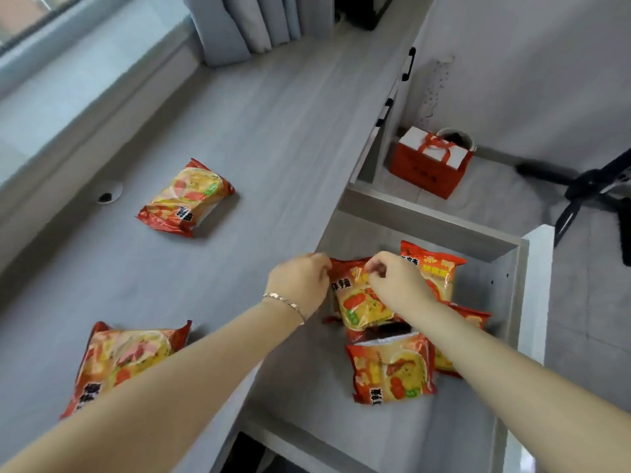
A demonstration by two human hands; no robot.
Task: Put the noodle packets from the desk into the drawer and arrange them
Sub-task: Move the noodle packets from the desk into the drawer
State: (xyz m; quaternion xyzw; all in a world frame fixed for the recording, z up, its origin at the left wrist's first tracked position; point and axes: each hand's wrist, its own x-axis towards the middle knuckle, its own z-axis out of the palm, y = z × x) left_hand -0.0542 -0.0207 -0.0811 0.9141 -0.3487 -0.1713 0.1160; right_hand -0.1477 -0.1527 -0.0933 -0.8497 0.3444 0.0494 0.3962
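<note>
Two red and yellow noodle packets lie on the grey desk: one far packet point(186, 198) at the left middle and one near packet point(126, 360) partly under my left forearm. The open drawer point(512, 268) holds several packets. My left hand point(300, 283) and my right hand point(396, 285) both grip the top edge of a middle packet point(362, 305) inside the drawer. Another packet point(435, 271) lies behind it at the drawer's right, a front packet point(392, 370) lies nearer me, and one more is mostly hidden under my right forearm.
A red and white gift bag point(430, 163) and a round bin point(456, 138) stand on the floor under the desk. A black chair base point(587, 186) is at the right. A cable hole point(109, 194) sits in the desk's left side. Curtains hang at the back.
</note>
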